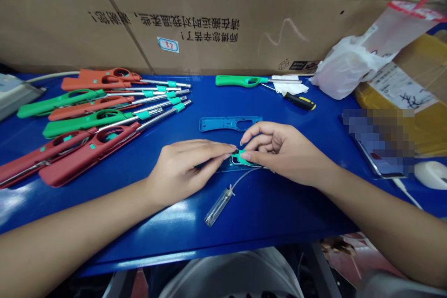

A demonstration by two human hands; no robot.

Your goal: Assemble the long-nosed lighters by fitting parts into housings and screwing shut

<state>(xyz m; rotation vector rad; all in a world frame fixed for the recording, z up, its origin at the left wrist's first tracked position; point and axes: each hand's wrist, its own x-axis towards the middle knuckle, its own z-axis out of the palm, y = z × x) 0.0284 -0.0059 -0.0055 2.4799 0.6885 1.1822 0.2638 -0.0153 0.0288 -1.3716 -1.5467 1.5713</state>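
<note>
My left hand [185,167] lies on the blue table [272,205], its fingers pressed down on a blue lighter shell half [233,164] that is mostly hidden beneath them. My right hand [279,149] pinches a small green trigger piece [239,157] at that shell, thumb and forefinger closed on it. A thin tube runs from the shell to a clear gas cylinder [218,206] lying nearer the table's front edge. A second blue shell half [230,123] lies just beyond my hands.
Several red and green long-nosed lighters [94,121] are piled at the left. One green lighter [244,81], a black-and-yellow screwdriver [299,101], white paper and a plastic bag [345,67] lie at the back right. Cardboard boxes [195,14] wall the rear. A phone and white mouse [431,174] sit right.
</note>
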